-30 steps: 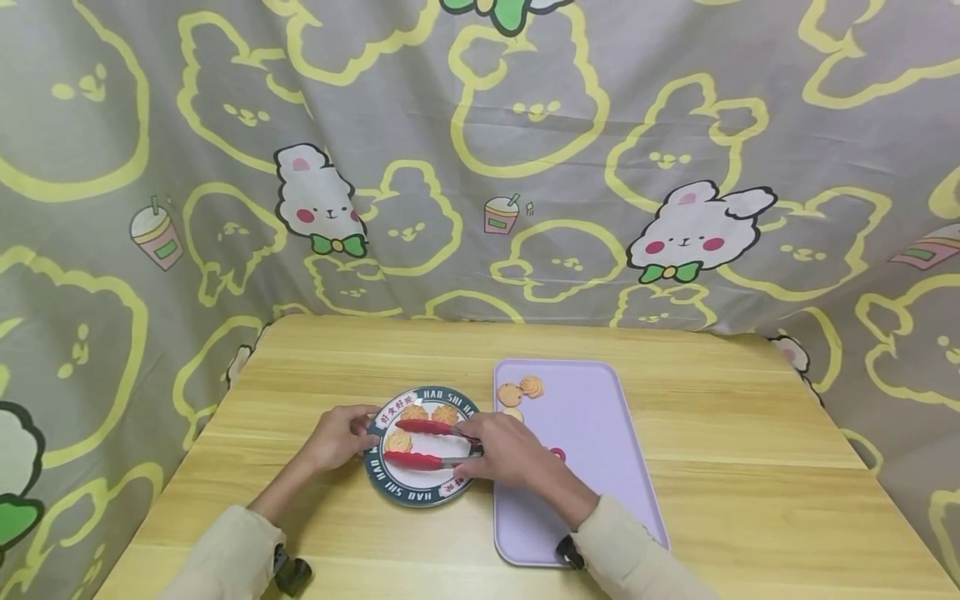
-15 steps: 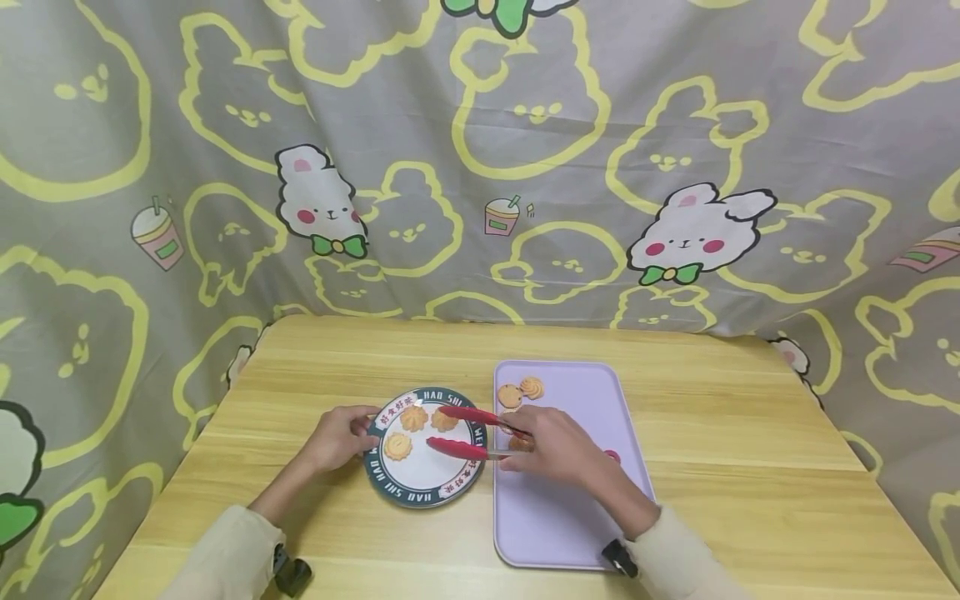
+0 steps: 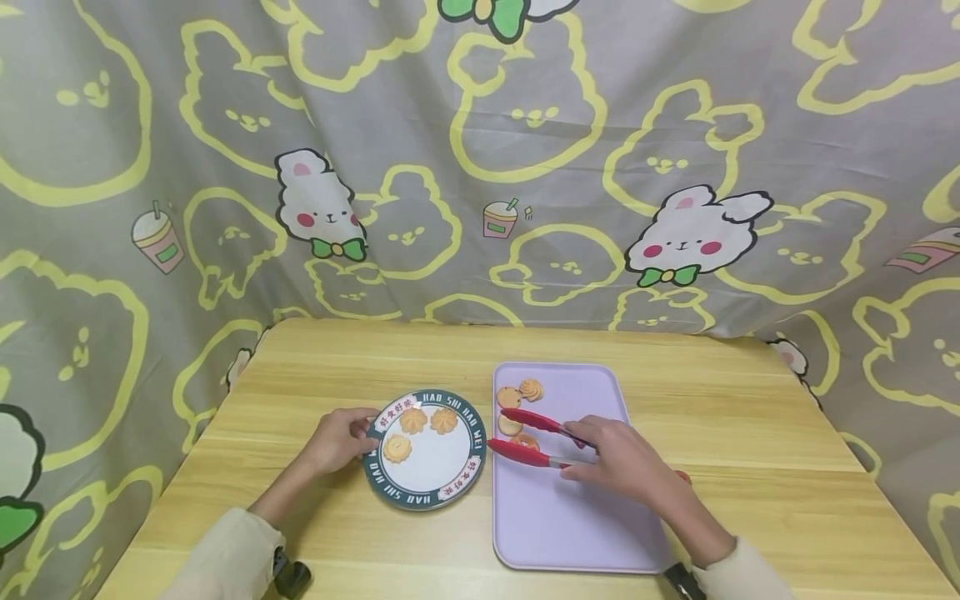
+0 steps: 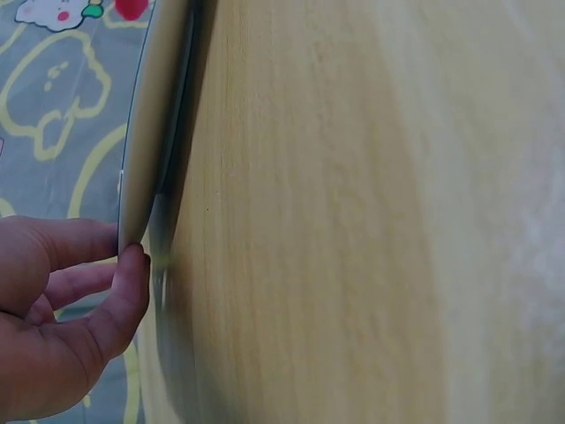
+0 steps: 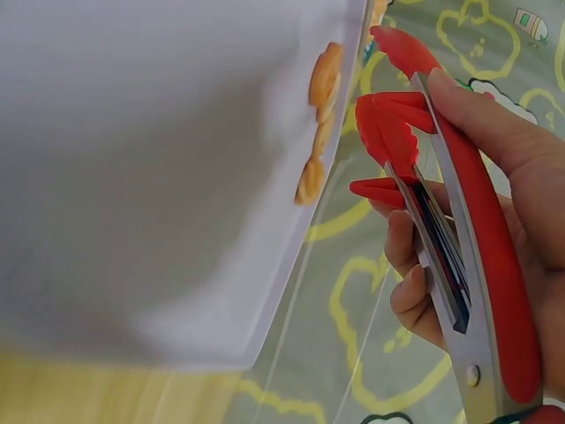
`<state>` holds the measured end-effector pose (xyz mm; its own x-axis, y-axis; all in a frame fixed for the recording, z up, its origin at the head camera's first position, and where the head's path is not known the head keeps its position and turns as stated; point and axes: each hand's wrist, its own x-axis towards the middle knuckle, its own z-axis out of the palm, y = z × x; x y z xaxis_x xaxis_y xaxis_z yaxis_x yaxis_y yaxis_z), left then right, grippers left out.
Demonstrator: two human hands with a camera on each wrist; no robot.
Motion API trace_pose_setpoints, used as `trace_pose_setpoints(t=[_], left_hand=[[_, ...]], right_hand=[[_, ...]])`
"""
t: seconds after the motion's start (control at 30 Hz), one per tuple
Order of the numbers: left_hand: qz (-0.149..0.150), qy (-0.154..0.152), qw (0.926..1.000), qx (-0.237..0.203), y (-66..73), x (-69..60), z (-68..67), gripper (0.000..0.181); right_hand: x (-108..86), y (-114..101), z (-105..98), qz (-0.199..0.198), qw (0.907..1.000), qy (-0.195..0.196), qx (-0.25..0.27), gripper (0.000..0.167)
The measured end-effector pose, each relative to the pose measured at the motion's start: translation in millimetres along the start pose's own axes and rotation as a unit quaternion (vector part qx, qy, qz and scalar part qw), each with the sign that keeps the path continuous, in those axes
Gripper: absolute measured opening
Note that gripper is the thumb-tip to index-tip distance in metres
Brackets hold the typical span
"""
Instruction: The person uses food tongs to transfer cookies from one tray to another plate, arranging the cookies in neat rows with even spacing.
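My left hand [image 3: 339,440] pinches the left rim of a round plate [image 3: 426,500] with a green lettered border. In the left wrist view, thumb and finger meet on the plate's edge [image 4: 146,150]. On the plate lie three cookies [image 3: 397,449], toward its upper left. My right hand [image 3: 622,460] grips red-tipped metal tongs [image 3: 536,454] over the purple tray [image 3: 570,533]. The tongs' arms stand apart with nothing between them, as the right wrist view shows too. Several cookies [image 3: 531,389] lie along the tray's upper left; the tongs partly cover some of them.
The plate and tray sit side by side on a wooden table [image 3: 750,450], a narrow gap between them. Behind the table hangs a grey curtain [image 3: 465,192] with cartoon animals. The tray has a low raised rim.
My right hand has moved right with the tongs, from above the plate to above the tray. The three cookies stay on the plate. My left hand keeps its place at the rim.
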<state>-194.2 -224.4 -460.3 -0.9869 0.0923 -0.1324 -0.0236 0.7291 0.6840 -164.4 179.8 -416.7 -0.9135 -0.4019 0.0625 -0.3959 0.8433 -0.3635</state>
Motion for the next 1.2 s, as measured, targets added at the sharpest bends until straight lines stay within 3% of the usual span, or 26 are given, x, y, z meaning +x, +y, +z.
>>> trace_pose_setpoints(t=[0.13, 0.5, 0.87, 1.2], left_hand=[[0.003, 0.001, 1.0000, 0.002, 0.0, -0.1, 0.0, 0.047], [-0.001, 0.002, 1.0000, 0.003, 0.3, -0.2, -0.2, 0.047], [-0.002, 0.002, 1.0000, 0.004, 0.1, -0.4, 0.7, 0.047], [-0.002, 0.002, 1.0000, 0.003, 1.4, -0.5, -0.2, 0.048]], right_hand=[[-8.3, 9, -2, 0.022, 0.9997, -0.008, -0.007, 0.062], [-24.9, 24, 2, 0.003, 1.0000, 0.001, -0.009, 0.060], [-29.7, 29, 8, -0.021, 0.9997, 0.010, -0.012, 0.053], [-24.3, 25, 2, -0.031, 0.9989, 0.030, -0.019, 0.053]])
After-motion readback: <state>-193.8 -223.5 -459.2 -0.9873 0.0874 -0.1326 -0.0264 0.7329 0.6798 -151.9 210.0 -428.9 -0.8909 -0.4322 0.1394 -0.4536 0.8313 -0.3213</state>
